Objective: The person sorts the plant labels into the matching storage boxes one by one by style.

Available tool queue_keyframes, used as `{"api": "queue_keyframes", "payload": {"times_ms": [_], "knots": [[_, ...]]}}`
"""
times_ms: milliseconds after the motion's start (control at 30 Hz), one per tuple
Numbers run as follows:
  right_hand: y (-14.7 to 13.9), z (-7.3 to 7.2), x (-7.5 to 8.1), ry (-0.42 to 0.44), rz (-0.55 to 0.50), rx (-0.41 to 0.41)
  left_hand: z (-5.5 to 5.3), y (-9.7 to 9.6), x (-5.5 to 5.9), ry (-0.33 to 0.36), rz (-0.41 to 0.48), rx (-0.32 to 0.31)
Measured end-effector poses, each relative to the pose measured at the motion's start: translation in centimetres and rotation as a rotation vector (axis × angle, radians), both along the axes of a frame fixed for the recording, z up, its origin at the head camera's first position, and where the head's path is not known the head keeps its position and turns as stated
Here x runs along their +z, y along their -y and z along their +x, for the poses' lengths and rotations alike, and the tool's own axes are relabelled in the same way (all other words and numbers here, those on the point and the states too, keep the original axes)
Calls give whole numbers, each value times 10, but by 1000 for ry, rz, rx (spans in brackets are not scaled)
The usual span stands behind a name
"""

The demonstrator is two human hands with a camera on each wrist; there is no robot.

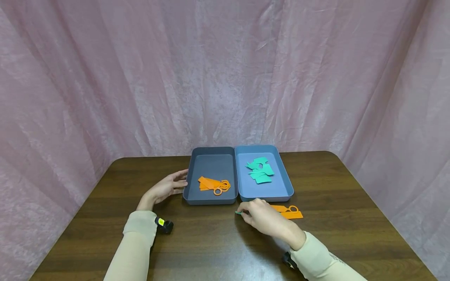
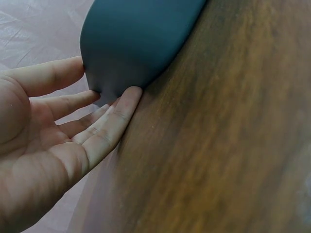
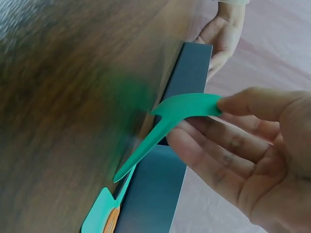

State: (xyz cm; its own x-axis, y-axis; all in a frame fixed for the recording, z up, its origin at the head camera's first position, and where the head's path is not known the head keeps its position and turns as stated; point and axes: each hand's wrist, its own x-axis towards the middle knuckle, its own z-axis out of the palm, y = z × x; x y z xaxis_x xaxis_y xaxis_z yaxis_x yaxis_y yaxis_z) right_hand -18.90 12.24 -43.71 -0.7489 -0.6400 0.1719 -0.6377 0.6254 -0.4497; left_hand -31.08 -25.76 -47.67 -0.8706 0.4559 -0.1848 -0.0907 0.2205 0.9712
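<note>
My right hand [image 1: 263, 218] pinches a thin, flat green cutout with a curved arm and a pointed end [image 3: 187, 104] between thumb and fingertips, above the table in front of the trays. Close by in the right wrist view, another green cutout [image 3: 99, 211] lies partly over something orange. My left hand [image 1: 168, 186] touches the left wall of the dark grey tray [image 1: 212, 162], its fingers extended. That tray holds several flat orange cutouts [image 1: 211, 183] with ring-shaped ends. Several green cutouts [image 1: 265, 169] lie in the blue tray [image 1: 281, 191] beside it.
Flat orange cutouts [image 1: 296, 215], one with a ring end, lie on the brown wooden table [image 1: 197, 242] right of my right hand, which partly covers them. The trays stand side by side near the far table edge. A pink curtain [image 1: 225, 78] hangs behind.
</note>
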Motion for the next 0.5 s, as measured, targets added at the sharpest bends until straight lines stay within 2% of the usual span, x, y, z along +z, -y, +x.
{"api": "queue_keyframes", "payload": {"times_ms": [233,400,500], "knots": [[1,-1,1,-1,-38,-104,1,0,0,8,8,7],[1,-2,0,4,-64,-113,0,0,-1,5,10,5],[1,-3,0,21,-113,-109,0,0,-1,5,13,10]]}}
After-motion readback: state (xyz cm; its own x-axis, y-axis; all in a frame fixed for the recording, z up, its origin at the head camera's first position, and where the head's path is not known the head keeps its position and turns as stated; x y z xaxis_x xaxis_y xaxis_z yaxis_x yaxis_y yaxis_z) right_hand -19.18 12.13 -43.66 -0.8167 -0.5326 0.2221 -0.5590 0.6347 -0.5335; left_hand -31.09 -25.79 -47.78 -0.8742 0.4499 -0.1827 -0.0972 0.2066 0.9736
